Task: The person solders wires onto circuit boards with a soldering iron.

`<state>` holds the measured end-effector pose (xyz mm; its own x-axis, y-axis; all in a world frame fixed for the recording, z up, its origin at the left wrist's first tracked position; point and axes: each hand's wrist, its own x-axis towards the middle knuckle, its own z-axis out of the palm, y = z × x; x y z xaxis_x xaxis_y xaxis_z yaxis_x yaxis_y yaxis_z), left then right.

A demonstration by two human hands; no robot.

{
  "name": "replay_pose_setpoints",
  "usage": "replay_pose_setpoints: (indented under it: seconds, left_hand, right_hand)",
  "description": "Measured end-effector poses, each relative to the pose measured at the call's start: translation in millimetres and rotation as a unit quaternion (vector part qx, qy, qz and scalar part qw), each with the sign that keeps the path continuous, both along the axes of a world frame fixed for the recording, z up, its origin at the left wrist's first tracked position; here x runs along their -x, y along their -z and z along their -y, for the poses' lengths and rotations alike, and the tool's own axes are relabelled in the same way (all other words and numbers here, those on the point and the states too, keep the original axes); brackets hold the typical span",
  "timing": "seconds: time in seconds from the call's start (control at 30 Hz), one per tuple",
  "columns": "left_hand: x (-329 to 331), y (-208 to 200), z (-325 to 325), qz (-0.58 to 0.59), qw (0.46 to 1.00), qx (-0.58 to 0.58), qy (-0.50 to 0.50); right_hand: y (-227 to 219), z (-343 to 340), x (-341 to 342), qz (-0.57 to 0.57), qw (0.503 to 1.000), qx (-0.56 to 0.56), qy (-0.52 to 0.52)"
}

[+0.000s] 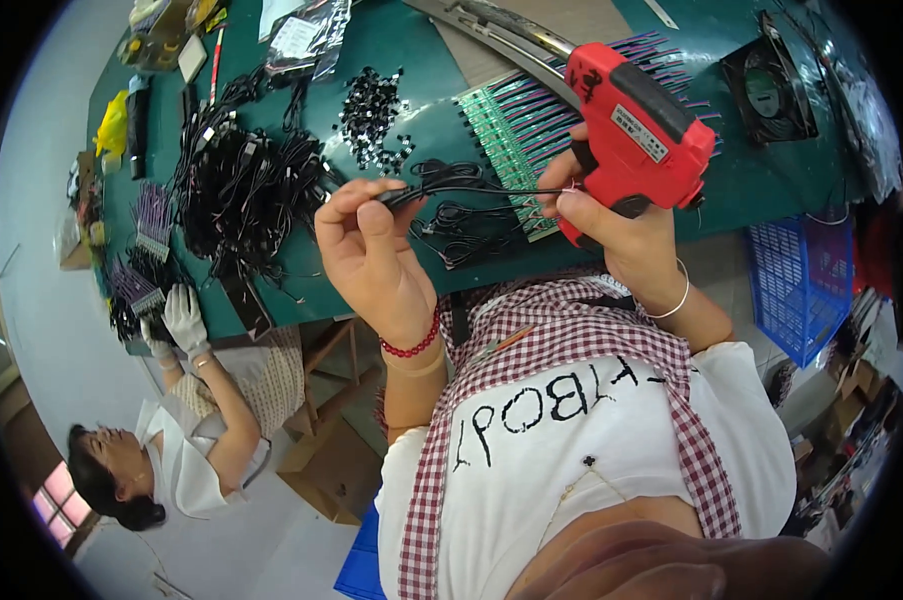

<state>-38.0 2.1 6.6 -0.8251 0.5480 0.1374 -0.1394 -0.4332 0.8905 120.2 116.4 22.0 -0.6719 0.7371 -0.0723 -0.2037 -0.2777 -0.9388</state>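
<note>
A thin black cable (pixel 491 189) is stretched between my two hands above the table's near edge. My left hand (pixel 376 245) is closed, thumb and fingers pinching a black piece at one end of the cable. My right hand (pixel 626 235) is closed at the other end, where thin wire tips show by the thumb. Right against its fingers is a red pistol-shaped tool (pixel 616 150) with a black panel and a metal bar beyond it; part of the grip is hidden. Below the cable lie coiled black cables (pixel 456 225) and a row of green circuit boards (pixel 501 140) with coloured wires.
A large heap of black cables (pixel 236 190) and a pile of small black parts (pixel 371 110) cover the table's left and middle. A black fan (pixel 768 88) stands at right, above a blue crate (pixel 796 285). At left a co-worker's gloved hands (pixel 183 320) handle wired boards.
</note>
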Motion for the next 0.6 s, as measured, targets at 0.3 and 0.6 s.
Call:
replay_pose_setpoints:
  seconds: [0.3,0.6]
  left_hand:
    - [-8,7,4,-0.01,0.998,0.061,0.013]
    - [-6,-5,11,-0.094,0.944,0.274,0.158]
  right_hand:
    - [0,-4,-8,0.037,0.999,-0.033,0.021]
    - [8,-15,-13,0.0,0.999,-0.027,0.018]
